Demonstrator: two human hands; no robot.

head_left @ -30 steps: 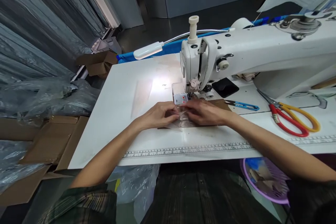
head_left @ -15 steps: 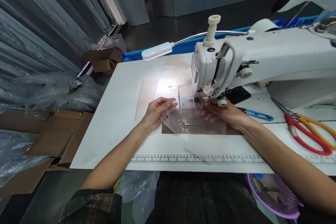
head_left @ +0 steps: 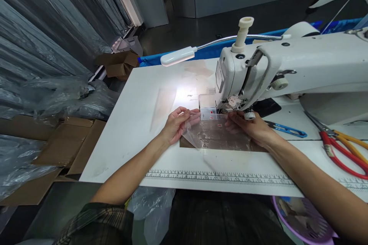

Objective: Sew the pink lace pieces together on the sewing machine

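A clear plastic sheet [head_left: 215, 138] lies over a brown patch on the white sewing table [head_left: 135, 122], right in front of the needle area of a white sewing machine [head_left: 287, 69]. My left hand [head_left: 176, 124] pinches the sheet's left edge and lifts that corner a little off the table. My right hand [head_left: 248, 127] rests on the sheet's right part, its fingers pressed down just below the presser foot. The needle itself is hidden behind the machine head.
A lit gooseneck lamp [head_left: 178, 56] shines on the table. Blue thread snips [head_left: 286, 129] and red-and-yellow scissors [head_left: 342, 147] lie to the right. A printed ruler [head_left: 218, 178] runs along the front edge. Cardboard boxes [head_left: 71, 145] and plastic wrap sit left; a purple basket [head_left: 304, 222] is below right.
Both hands were together at the sheet's middle; they have spread apart, the left to the left edge, the right under the presser foot. The sheet is unfolded flat. The view shifted left.
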